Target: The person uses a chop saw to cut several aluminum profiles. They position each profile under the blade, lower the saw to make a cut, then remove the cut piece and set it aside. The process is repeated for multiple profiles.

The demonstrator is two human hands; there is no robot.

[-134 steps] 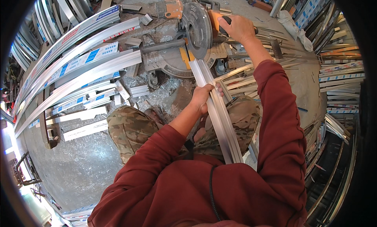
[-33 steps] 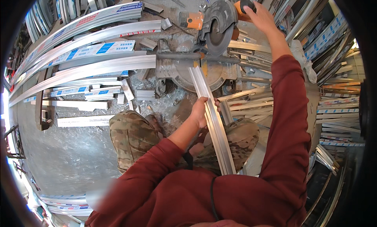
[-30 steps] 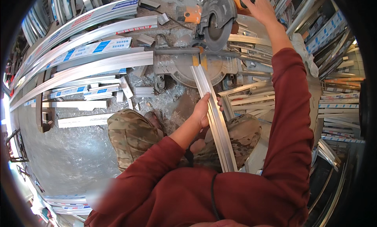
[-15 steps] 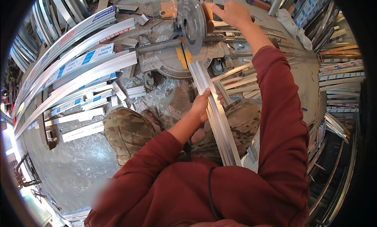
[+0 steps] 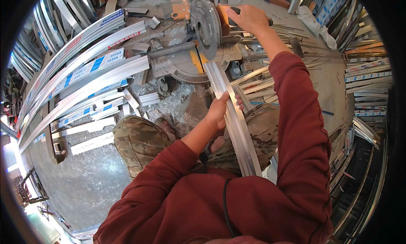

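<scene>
Along the left side, long silver strips (image 5: 108, 76) are laid close together, some covered in blue-and-white film. Below them, short metal pieces (image 5: 93, 143) are scattered on a grey floor (image 5: 95, 176) dotted with shiny shavings. Toward the middle, bent knees are covered by camouflage trousers (image 5: 137, 144), and the arms by dark red sleeves (image 5: 302, 113). Beyond the knees, a round-bladed saw (image 5: 207, 30) with orange parts is mounted on a grey base (image 5: 177, 70) with a yellow insert. A grooved silver bar (image 5: 240, 138) is gripped by the left hand (image 5: 220, 111), whose fingers are clamped around it, the fingertips seen at its right edge. The bar is slanted from the waist up to the base, its far end placed just beside the yellow insert; whether the blade is touched cannot be told. Next, the saw's handle (image 5: 270, 21) is clasped by the right hand (image 5: 250, 18), its fingers wrapped around the grip and partly hidden. Farther right, narrow strips (image 5: 258, 85) are strewn, a crumpled white sack (image 5: 315, 26) is seen, and more strips are stacked.
</scene>
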